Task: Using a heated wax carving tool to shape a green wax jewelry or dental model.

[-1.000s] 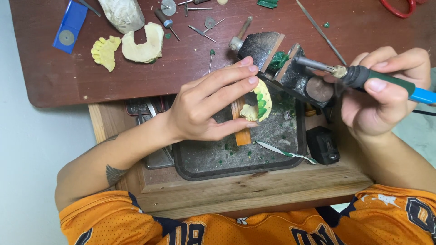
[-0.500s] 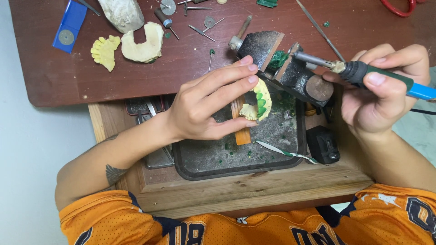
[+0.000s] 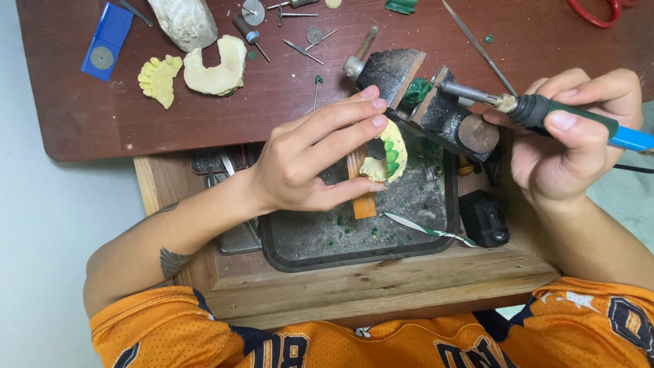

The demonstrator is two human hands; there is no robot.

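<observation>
My left hand (image 3: 310, 160) holds a small yellow plaster tooth model with green wax on it (image 3: 390, 155) between fingertips and thumb, above a dark tray (image 3: 313, 252). My right hand (image 3: 572, 136) grips a pen-like heated tool with a green and blue handle (image 3: 545, 112); its metal tip points left and rests by a lump of green wax (image 3: 417, 90) on a dark block (image 3: 426, 99) at the table edge. The tool's tip is a short way above and to the right of the model.
A brown table (image 3: 102, 129) carries two more plaster casts (image 3: 194, 68), a blue card with a disc (image 3: 105, 48), small burs and pins (image 3: 300, 37) and red-handled scissors (image 3: 603, 13). In the drawer lie a metal spatula (image 3: 429, 230), a wooden stick (image 3: 361, 197) and a black box (image 3: 485, 218).
My right hand has shifted the tool slightly, bringing its tip closer to the green wax on the block. My left hand and the model have stayed put.
</observation>
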